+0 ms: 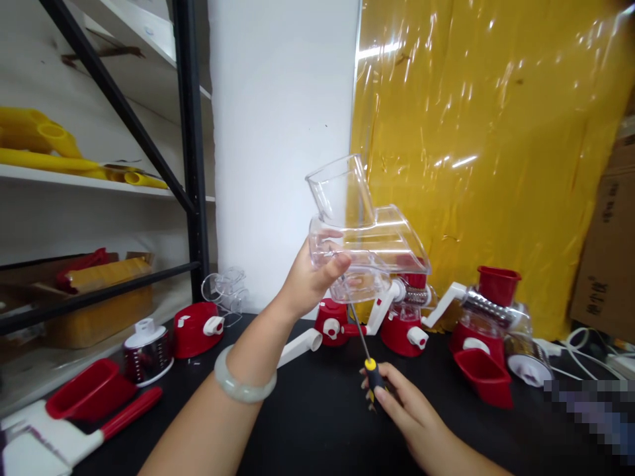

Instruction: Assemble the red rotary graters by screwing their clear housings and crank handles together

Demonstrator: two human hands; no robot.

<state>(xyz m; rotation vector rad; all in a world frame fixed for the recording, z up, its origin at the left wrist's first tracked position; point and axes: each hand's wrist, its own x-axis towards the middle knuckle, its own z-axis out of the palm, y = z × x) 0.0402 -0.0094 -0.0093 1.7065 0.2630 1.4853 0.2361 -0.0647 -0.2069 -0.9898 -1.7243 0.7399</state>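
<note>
Raised above the black table, my left hand [317, 274] is closed around a clear plastic grater housing [370, 241], its square feed chute tilted up to the left. My right hand [399, 396] grips a screwdriver [373, 378] with a black and yellow handle. The screwdriver's thin shaft points up to the underside of the housing; whether its tip touches anything there I cannot make out. Behind them stand a red grater base [331, 324] with a white knob and a rotary grater [404, 324] with a white crank.
At right are another rotary grater [481, 330], a red hopper [483, 377] and a drum [528, 363]. To the left lie a red base [197, 329], a grating drum [146, 354], a red tray [92, 390] and a red-handled crank [131, 413]. Shelving [191, 145] rises behind.
</note>
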